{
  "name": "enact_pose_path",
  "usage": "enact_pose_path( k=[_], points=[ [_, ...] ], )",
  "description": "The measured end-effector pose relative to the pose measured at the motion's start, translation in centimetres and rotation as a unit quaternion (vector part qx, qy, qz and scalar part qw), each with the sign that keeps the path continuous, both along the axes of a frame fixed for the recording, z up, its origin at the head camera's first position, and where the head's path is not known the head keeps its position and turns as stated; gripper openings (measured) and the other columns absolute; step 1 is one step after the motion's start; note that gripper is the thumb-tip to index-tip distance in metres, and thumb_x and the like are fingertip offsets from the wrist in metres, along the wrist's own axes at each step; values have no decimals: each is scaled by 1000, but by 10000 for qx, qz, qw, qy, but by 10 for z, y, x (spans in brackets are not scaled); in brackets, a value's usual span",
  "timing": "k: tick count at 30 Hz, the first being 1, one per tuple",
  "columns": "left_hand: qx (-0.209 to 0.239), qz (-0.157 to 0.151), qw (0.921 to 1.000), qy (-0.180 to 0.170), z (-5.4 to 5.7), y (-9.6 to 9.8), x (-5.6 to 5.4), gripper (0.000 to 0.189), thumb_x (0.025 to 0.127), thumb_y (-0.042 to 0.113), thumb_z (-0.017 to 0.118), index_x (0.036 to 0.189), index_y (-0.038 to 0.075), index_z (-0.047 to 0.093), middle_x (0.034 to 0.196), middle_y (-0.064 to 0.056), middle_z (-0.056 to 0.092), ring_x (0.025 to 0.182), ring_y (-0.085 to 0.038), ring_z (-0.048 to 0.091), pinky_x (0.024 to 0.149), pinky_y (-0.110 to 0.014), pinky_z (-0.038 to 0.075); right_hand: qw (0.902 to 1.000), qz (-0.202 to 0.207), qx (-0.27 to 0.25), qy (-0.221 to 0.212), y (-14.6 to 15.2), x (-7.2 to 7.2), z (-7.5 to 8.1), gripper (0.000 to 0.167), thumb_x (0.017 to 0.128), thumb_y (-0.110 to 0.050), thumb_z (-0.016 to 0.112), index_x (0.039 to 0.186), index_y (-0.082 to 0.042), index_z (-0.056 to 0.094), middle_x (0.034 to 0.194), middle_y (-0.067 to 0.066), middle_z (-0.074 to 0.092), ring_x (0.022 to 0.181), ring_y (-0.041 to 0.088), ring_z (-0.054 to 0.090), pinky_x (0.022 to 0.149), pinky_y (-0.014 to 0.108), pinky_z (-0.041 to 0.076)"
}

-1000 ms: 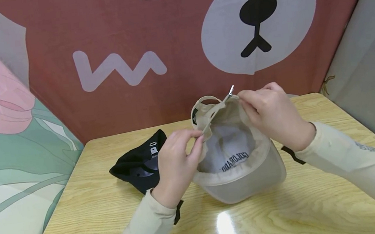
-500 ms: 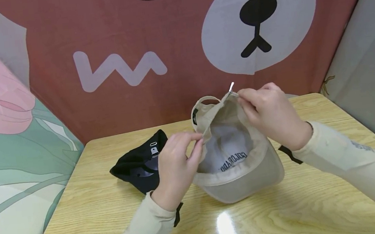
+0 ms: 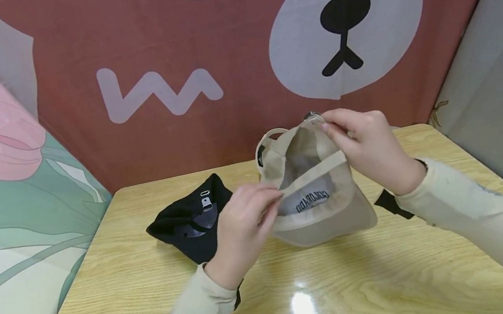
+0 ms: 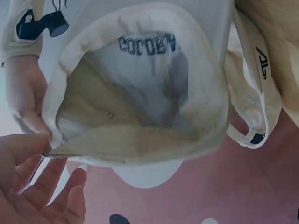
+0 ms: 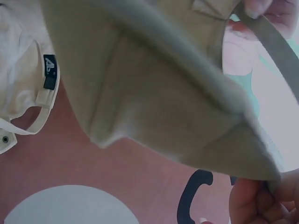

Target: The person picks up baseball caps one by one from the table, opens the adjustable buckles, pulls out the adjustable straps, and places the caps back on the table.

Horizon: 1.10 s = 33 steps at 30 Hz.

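A beige baseball cap (image 3: 328, 228) is held up with its opening towards me; dark lettering shows through inside its front. My left hand (image 3: 245, 224) pinches the cap's fabric strap (image 3: 317, 173), which slants up to the right across the opening. My right hand (image 3: 372, 149) pinches the back edge of the cap beside its metal buckle (image 3: 311, 115); the strap's right end lies apart from the buckle. In the right wrist view, the strap (image 5: 275, 46) runs out from the left fingers. Behind, partly hidden, is a second beige cap (image 5: 18, 79) with a dark label.
A black cap (image 3: 184, 215) with a metal buckle lies on the wooden table (image 3: 124, 303), left of my left hand. A printed cloth with a bear face (image 3: 239, 35) hangs behind the table. Flowered cloth covers the left side.
The strap has swung from beside the buckle to across the opening. The buckle's raised metal flap has tipped down. The cap's brim has risen, and my left hand has shifted slightly down and right.
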<state>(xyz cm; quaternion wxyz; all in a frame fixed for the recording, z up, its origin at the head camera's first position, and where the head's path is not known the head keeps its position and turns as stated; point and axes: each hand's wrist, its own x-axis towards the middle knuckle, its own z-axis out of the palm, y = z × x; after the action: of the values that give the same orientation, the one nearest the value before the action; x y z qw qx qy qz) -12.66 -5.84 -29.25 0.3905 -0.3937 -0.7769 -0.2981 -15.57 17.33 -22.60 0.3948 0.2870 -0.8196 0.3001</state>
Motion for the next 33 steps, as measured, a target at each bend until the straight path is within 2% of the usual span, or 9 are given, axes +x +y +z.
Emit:
enact_pose_path(
  k=[5, 11, 15, 18, 20, 24, 27, 30, 33],
  points=[
    [-106, -4, 9999, -28, -7, 2, -1, 22, 80, -7, 71, 98, 4, 70, 106, -10, 67, 100, -24, 62, 85, -31, 51, 9996, 163, -198, 129, -3, 4, 1, 11, 84, 14, 65, 91, 7, 70, 74, 10, 66, 52, 10, 44, 55, 14, 35],
    [-28, 258, 9987, -434, -18, -2, -2, 38, 75, -11, 71, 111, 0, 64, 116, -15, 63, 108, -30, 58, 87, -38, 51, 9985, 299, -307, 331, -4, 8, 3, 12, 82, 16, 66, 90, 7, 69, 76, 11, 67, 53, 10, 45, 57, 14, 36],
    [87, 601, 9944, -870, -24, -4, -2, 49, 75, -10, 70, 122, -3, 58, 120, -17, 61, 109, -31, 58, 89, -42, 50, 9980, 340, -355, 397, -4, 9, 3, 13, 81, 16, 67, 89, 7, 70, 77, 13, 67, 55, 9, 46, 57, 13, 36],
    [168, 904, 9840, -1527, -26, -7, 0, 55, 78, -7, 68, 131, -4, 53, 124, -19, 59, 108, -32, 58, 87, -44, 51, 9977, 337, -393, 446, -3, 10, 4, 15, 79, 17, 68, 89, 7, 69, 76, 12, 67, 56, 8, 47, 58, 12, 36],
    [205, 1054, 9710, -2135, -27, -10, 1, 55, 83, -3, 65, 136, -4, 49, 125, -18, 59, 106, -32, 59, 86, -46, 50, 9975, 338, -408, 473, -2, 11, 4, 16, 78, 18, 69, 89, 7, 69, 77, 12, 68, 57, 6, 48, 59, 12, 37],
    [412, 1034, 9279, -3558, -31, -16, 1, 54, 96, 9, 52, 148, 3, 38, 137, -16, 53, 102, -31, 60, 83, -46, 49, 9971, 360, -444, 501, -1, 12, 4, 16, 77, 17, 69, 90, 7, 70, 79, 13, 69, 62, 4, 52, 63, 10, 39],
    [871, 601, 8971, -4289, -34, -19, -1, 50, 102, 12, 39, 152, 10, 32, 143, -14, 48, 109, -30, 58, 87, -43, 48, 9971, 368, -424, 508, 1, 13, 3, 17, 77, 18, 69, 90, 7, 71, 81, 14, 70, 64, 7, 54, 62, 11, 39],
    [1518, -10, 8708, -4675, -35, -21, -3, 44, 107, 15, 28, 150, 7, 34, 135, -20, 52, 93, -33, 61, 78, -42, 54, 9975, 368, -329, 506, 3, 13, 1, 19, 76, 18, 69, 91, 7, 71, 81, 14, 70, 63, 13, 54, 58, 13, 38],
    [2227, -507, 8311, -5071, -33, -22, -3, 50, 109, 32, 25, 142, -1, 43, 121, -25, 57, 83, -30, 64, 69, -39, 57, 9975, 464, -111, 526, 6, 14, -3, 11, 82, 9, 69, 92, 5, 72, 81, 13, 70, 64, 17, 54, 57, 19, 37]
  ],
)
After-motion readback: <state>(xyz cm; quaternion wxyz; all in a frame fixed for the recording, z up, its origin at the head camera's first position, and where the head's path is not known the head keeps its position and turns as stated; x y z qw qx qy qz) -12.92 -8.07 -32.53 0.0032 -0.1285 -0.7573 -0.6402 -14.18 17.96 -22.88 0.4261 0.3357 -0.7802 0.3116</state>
